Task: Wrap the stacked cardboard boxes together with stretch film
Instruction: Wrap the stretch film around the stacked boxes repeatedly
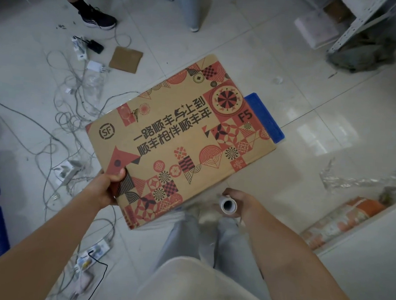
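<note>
Cardboard boxes point(181, 137) stood stacked on the floor point(310, 110), over something blue. His left hand point(107, 188) gripped the top box's near corner; his right hand point(237, 204) clutched the film roll point(228, 205). Wrapping seemed barely begun; next, the film apparently needed anchoring.

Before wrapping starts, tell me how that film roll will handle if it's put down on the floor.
The film roll looks like a small cylinder on a hollow core, so on its side it would probably roll on the glossy tile floor. The right hand wraps round it alone, so it is likely light. Its clear film looks smooth, possibly slippery.
</note>
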### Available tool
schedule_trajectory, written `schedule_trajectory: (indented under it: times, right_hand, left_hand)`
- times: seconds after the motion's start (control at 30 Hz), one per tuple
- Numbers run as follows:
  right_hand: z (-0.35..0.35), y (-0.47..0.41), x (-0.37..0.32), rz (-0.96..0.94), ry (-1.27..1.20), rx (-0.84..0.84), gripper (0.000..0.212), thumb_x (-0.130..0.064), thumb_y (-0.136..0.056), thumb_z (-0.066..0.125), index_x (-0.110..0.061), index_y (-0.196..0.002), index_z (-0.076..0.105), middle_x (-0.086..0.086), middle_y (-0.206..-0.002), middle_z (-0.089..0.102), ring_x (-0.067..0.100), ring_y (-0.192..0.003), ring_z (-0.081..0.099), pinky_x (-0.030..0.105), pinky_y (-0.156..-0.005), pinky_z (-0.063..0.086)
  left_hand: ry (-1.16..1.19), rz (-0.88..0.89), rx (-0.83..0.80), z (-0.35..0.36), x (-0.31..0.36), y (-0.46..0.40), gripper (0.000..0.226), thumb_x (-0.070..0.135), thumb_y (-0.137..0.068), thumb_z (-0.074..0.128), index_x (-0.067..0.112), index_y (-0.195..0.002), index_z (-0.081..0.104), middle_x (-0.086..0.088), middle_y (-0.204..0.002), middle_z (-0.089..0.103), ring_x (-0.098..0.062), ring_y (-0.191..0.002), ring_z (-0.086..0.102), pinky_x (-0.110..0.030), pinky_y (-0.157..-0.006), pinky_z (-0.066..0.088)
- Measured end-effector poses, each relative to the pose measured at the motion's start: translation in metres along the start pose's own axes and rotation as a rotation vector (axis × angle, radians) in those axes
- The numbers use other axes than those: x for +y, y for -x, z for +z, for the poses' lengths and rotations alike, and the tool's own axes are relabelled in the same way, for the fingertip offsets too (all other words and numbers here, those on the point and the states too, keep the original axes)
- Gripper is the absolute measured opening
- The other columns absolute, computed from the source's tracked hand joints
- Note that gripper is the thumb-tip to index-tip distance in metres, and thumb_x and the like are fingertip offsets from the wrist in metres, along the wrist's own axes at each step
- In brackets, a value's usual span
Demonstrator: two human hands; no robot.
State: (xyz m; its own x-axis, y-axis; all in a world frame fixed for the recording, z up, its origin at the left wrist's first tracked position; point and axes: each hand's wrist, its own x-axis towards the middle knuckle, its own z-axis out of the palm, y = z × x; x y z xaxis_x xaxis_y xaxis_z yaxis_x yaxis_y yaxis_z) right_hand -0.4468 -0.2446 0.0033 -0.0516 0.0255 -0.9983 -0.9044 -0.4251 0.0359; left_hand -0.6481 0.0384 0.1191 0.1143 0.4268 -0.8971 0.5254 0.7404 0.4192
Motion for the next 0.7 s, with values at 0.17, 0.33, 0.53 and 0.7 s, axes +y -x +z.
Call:
schedule_trajectory:
  times: [0.17, 0.33, 0.53, 0.7]
  right_hand:
    - [-0.009, -0.009, 0.000, 0.038, -0.101, 0.046, 0.010, -0.004, -0.088, 0.037, -0.011, -0.081, 0.038, 0.011, -0.071, 0.036, 0.026, -0.062, 0.041, 0.038, -0.059, 0.053]
    - [-0.002, 0.001, -0.004, 0.005, 0.039, -0.057, 0.024, -0.022, -0.089, 0.063, -0.002, -0.096, 0.051, 0.017, -0.085, 0.056, 0.031, -0.070, 0.056, 0.042, -0.066, 0.051]
    - [-0.007, 0.010, -0.015, 0.015, 0.109, -0.076, 0.027, -0.013, -0.083, 0.070, 0.001, -0.097, 0.051, 0.025, -0.107, 0.061, 0.038, -0.096, 0.065, 0.048, -0.079, 0.055]
    - [-0.015, 0.010, -0.018, 0.055, 0.048, -0.087, 0.030, -0.028, -0.087, 0.064, -0.002, -0.093, 0.051, 0.017, -0.080, 0.054, 0.030, -0.070, 0.055, 0.039, -0.066, 0.054]
  left_hand:
    - [0.006, 0.007, 0.035, 0.004, 0.001, 0.005, 0.015, 0.016, -0.093, 0.055, 0.024, -0.106, 0.056, -0.001, -0.078, 0.071, -0.026, -0.086, 0.061, -0.060, -0.086, 0.043]
    - [0.034, 0.018, 0.048, 0.010, 0.002, 0.011, 0.019, 0.012, -0.095, 0.052, 0.022, -0.111, 0.052, 0.000, -0.070, 0.072, -0.025, -0.085, 0.060, -0.058, -0.091, 0.040]
    - [0.053, 0.014, 0.021, 0.009, 0.003, 0.013, 0.022, 0.012, -0.095, 0.051, 0.022, -0.114, 0.053, -0.005, -0.086, 0.070, -0.026, -0.087, 0.060, -0.061, -0.092, 0.039]
    - [0.046, 0.022, 0.035, 0.007, 0.001, 0.011, 0.014, 0.012, -0.096, 0.050, 0.024, -0.099, 0.058, -0.002, -0.074, 0.073, -0.026, -0.087, 0.060, -0.063, -0.093, 0.038]
